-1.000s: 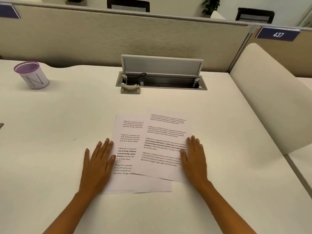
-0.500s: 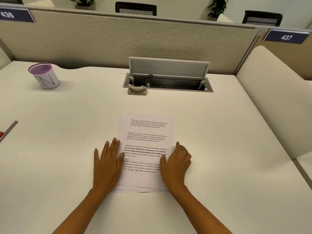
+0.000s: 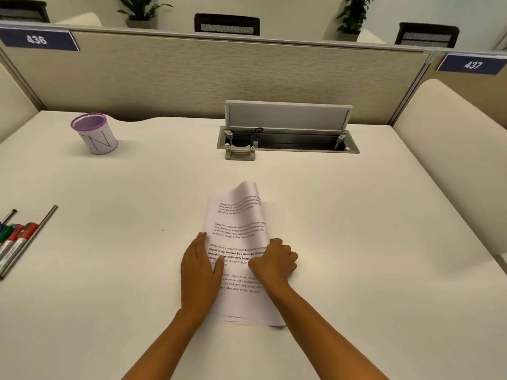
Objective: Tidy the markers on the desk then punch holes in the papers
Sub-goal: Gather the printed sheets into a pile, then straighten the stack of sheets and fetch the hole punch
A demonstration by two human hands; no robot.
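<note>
Head view, centre frame: papers (image 3: 238, 253), fanned a second ago, now squared, right edge lifting in curled right hand (image 3: 274, 260); left hand (image 3: 200, 266) flat, fingers together; markers (image 3: 16, 239) untidied.

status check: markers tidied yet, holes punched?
Not tidied: the markers lie loose at the desk's left edge, and the purple-rimmed cup looks empty. In hand: the papers are gathered in one stack, left hand flat on its left edge, right hand curled on the right edge, which lifts. Left: markers and punching; no punch visible.
</note>
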